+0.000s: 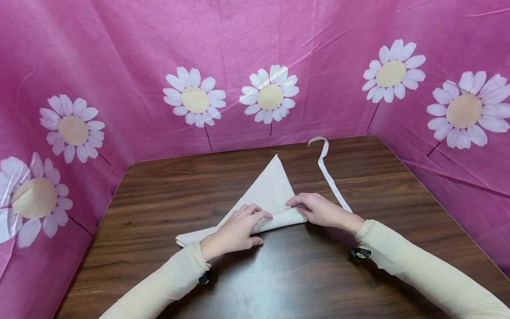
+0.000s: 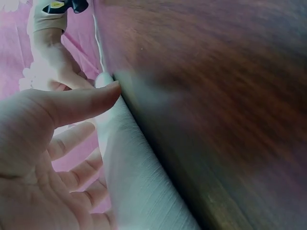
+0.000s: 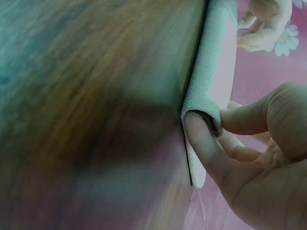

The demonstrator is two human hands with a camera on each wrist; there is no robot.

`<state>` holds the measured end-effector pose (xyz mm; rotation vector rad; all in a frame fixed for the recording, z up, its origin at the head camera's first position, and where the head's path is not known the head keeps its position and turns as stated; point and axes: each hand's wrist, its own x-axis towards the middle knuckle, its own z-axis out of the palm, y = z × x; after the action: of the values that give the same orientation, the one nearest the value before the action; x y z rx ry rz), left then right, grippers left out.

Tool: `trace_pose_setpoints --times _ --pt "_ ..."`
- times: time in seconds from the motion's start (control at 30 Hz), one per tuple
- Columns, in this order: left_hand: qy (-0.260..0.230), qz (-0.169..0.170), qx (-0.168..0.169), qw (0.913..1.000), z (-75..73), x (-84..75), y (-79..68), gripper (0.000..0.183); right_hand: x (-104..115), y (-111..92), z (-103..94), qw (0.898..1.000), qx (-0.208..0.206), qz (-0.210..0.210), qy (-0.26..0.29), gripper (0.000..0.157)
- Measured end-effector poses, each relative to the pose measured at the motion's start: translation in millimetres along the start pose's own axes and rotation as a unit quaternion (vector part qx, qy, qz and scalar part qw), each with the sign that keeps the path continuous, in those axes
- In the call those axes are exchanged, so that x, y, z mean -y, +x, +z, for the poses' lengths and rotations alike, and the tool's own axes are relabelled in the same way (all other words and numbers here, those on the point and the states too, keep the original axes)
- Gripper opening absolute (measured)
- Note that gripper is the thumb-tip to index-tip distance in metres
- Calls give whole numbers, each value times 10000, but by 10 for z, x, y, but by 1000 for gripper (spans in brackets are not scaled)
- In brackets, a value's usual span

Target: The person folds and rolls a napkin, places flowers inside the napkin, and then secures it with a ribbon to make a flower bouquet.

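A white cloth napkin [image 1: 271, 188] lies on the table in a triangle, its point away from me and its near edge turned into a roll [image 3: 211, 62]. My left hand [image 1: 237, 228] rests over the middle of that roll. In the left wrist view its thumb [image 2: 86, 103] stretches across the near side, and its loosely bent fingers [image 2: 72, 148] lie on the far side. At the roll's right end my right hand [image 1: 318, 210] pinches the cloth. The right wrist view shows one digit inside the roll's end and another against its outside.
A white ribbon [image 1: 328, 177] with a curled end lies beyond my right hand, on the brown wooden table [image 1: 167, 190]. Pink cloth [image 1: 131, 110] printed with daisies hangs behind the table and along both sides. Dark wrist cameras [image 1: 360, 253] are strapped under my sleeves.
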<state>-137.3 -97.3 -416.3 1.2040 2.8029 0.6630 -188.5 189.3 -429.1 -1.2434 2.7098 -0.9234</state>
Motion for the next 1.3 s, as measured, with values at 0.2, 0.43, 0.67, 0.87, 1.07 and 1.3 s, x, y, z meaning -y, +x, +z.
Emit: trace_pose_setpoints --times 0.2,0.43,0.67,0.87,1.07,1.3 --pt "181 92 -53 9998 51 45 19 55 4 4 -53 9962 423 670 354 25" --pt "463 528 -205 9973 72 108 59 53 72 -54 -19 9991 -108 48 -403 22" --pt "-177 443 415 9980 -69 150 134 47 152 -90 -40 9990 8 -72 -431 40" --pt "-1940 -109 1455 9701 -202 290 220 44 202 -121 -7 9965 579 -357 -488 54" --pt "-2960 -492 1859 9356 -266 420 242 44 194 -103 49 9943 455 -682 -686 38" --pt "-2919 -520 1644 9408 -319 499 241 44 166 -54 38 9953 303 -706 -597 26"
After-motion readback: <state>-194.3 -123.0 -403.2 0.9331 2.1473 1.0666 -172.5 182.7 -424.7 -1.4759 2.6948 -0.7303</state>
